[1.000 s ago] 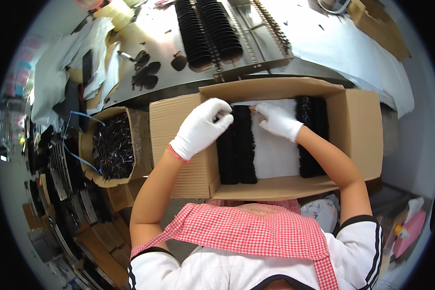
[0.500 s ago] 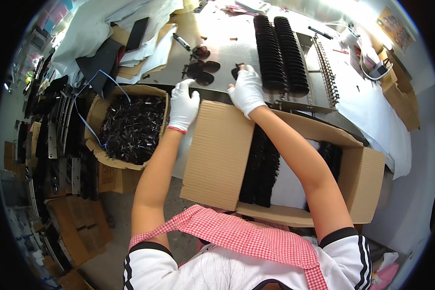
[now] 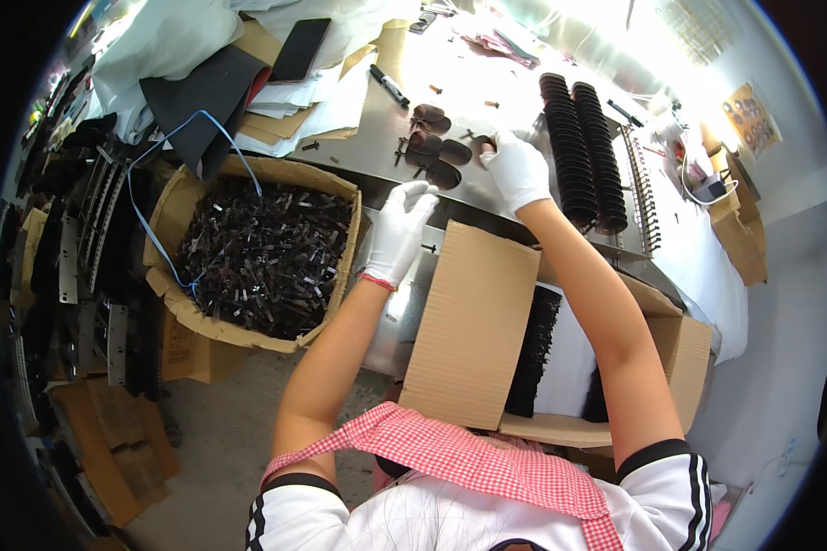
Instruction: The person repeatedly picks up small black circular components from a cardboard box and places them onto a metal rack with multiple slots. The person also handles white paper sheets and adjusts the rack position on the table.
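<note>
My right hand point(image 3: 518, 171), in a white glove with bare fingertips, pinches a small dark lens point(image 3: 479, 151) above the metal table. My left hand point(image 3: 397, 237), gloved too, is over the table's front edge with its fingers stretched out and nothing visible in them. Just beyond it lie several loose dark lenses point(image 3: 444, 174), some with small black clips attached. To the right of my right hand, two long rows of stacked dark lenses point(image 3: 572, 151) stand in a metal rack point(image 3: 636, 241).
A carton of small dark pieces point(image 3: 257, 253) stands at my left. An open cardboard box point(image 3: 473, 321) with black rows and white paper sits in front of me. Papers, a phone point(image 3: 301, 50) and a marker point(image 3: 390, 85) lie at the back left.
The view has shifted, so the table things sit farther right. My right hand still pinches a dark lens. My left hand stays near the table's edge.
</note>
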Available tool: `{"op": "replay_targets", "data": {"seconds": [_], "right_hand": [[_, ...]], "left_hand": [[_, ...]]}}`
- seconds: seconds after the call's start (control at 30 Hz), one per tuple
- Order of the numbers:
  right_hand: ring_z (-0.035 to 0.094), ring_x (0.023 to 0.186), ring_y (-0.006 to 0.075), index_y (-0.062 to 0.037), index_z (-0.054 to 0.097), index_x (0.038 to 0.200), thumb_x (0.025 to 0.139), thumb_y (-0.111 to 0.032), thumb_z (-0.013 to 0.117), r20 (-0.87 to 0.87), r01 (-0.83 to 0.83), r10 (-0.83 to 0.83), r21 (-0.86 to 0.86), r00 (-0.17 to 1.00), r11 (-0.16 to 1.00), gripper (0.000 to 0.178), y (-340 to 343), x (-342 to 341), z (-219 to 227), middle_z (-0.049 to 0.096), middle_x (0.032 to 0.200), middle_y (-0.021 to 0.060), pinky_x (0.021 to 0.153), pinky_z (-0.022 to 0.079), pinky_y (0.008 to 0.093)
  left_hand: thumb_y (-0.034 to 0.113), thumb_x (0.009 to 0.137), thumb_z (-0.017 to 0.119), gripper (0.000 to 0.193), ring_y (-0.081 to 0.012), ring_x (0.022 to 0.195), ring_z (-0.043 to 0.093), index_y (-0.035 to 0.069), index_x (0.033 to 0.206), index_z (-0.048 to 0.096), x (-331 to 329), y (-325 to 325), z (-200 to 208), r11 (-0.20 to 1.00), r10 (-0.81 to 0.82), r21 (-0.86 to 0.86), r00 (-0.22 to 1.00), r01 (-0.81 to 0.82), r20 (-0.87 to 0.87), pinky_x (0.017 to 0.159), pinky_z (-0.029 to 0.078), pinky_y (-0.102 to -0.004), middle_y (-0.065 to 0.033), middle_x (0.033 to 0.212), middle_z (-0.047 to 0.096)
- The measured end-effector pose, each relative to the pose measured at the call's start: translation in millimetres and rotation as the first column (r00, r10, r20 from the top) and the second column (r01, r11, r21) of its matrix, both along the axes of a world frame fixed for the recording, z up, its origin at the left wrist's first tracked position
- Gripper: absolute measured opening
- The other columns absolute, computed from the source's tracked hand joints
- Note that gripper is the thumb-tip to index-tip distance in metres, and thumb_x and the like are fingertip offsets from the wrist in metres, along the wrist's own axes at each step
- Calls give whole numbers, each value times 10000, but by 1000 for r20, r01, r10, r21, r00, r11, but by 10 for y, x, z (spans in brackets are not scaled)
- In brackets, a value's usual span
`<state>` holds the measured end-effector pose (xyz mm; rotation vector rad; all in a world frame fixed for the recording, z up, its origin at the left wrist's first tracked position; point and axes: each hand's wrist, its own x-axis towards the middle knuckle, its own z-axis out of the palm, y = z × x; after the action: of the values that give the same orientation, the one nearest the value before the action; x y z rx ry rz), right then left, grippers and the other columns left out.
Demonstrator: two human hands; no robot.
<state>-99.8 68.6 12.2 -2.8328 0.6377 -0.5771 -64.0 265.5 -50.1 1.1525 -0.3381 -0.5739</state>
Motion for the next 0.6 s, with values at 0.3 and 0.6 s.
{"op": "replay_targets", "data": {"seconds": [0.3, 0.6], "right_hand": [[626, 1046, 345, -24, 699, 1048, 846, -453, 707, -84, -269, 275, 76, 958, 960, 474, 431, 367, 10, 660, 1071, 191, 932, 499, 410], [713, 810, 265, -58, 728, 892, 831, -301, 662, -452, -446, 260, -375, 853, 812, 259, 301, 824, -145, 727, 817, 122, 710, 574, 369]], "left_hand": [[319, 1033, 436, 329, -281, 1131, 601, 69, 1163, 608, 258, 343, -51, 777, -415, -615, 628, -132, -659, 979, 483, -457, -100, 1175, 646], [658, 976, 413, 691, -311, 1026, 641, 17, 1069, 653, 337, 661, -96, 935, -234, -347, 606, -75, -760, 830, 546, -391, -156, 1081, 677]]}}
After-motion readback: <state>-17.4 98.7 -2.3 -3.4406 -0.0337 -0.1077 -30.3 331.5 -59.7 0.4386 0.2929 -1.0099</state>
